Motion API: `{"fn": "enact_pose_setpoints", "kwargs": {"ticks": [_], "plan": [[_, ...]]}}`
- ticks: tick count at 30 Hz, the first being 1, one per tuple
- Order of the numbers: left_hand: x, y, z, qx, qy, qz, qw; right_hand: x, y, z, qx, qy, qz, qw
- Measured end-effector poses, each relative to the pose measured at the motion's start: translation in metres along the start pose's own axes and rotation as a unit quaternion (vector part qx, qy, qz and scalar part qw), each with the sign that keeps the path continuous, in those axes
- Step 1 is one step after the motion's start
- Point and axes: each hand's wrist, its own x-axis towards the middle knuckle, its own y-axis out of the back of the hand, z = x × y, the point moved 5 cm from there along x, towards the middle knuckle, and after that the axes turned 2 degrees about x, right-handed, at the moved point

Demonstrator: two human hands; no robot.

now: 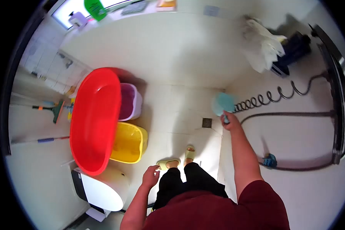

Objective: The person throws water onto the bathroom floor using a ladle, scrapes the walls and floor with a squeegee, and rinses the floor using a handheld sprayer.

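Observation:
My right hand (228,120) is wrapped round the handle of a light-blue water scoop (223,103), whose round head is blurred. The scoop is held out near the right wall, beside the black coiled hose (264,100), and I cannot tell whether it touches it. My left hand (151,176) hangs beside my left leg with loosely bent fingers and nothing visible in it. Nearest to it are the yellow bucket (142,143) and the white toilet lid (103,193).
A long red tub (94,126) leans over the yellow bucket and a purple bucket (137,101) at left. A floor drain (206,122) lies ahead of my slippers. Dark pipes (287,114) run along the right wall, near a hanging white bag (266,44). Bottles (95,9) line the sill.

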Motion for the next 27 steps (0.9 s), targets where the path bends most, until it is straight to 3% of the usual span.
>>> {"fn": "enact_pose_setpoints", "kwargs": {"ticks": [1, 3, 5, 7, 16, 17, 19, 21, 27], "plan": [[0.001, 0.000, 0.000, 0.014, 0.004, -0.015, 1.000, 0.003, 0.011, 0.012, -0.044, -0.046, 0.015, 0.998], [0.004, 0.001, 0.003, 0.041, 0.002, -0.043, 0.998, -0.006, 0.016, 0.040, -0.171, -0.019, 0.005, 0.985], [0.005, 0.003, 0.008, 0.053, -0.003, -0.051, 0.997, -0.021, 0.015, 0.066, -0.206, -0.036, -0.010, 0.978], [0.006, 0.006, 0.016, 0.061, -0.009, -0.057, 0.996, -0.029, 0.008, 0.090, -0.221, -0.073, -0.028, 0.972], [0.008, 0.011, 0.017, 0.070, -0.032, -0.098, 0.992, -0.066, -0.021, 0.130, -0.180, -0.057, -0.056, 0.980], [0.007, 0.012, 0.015, 0.074, -0.034, -0.106, 0.991, -0.069, -0.018, 0.125, -0.135, -0.051, -0.039, 0.989], [0.007, 0.016, 0.014, 0.099, -0.054, -0.116, 0.987, -0.061, -0.003, 0.114, 0.072, -0.080, -0.130, 0.986], [0.005, 0.018, 0.009, 0.113, -0.066, -0.129, 0.983, -0.070, 0.011, 0.095, 0.177, -0.072, -0.206, 0.960], [0.008, 0.027, -0.012, 0.132, -0.131, -0.152, 0.971, -0.160, 0.008, 0.090, 0.360, -0.012, -0.403, 0.841]]}}
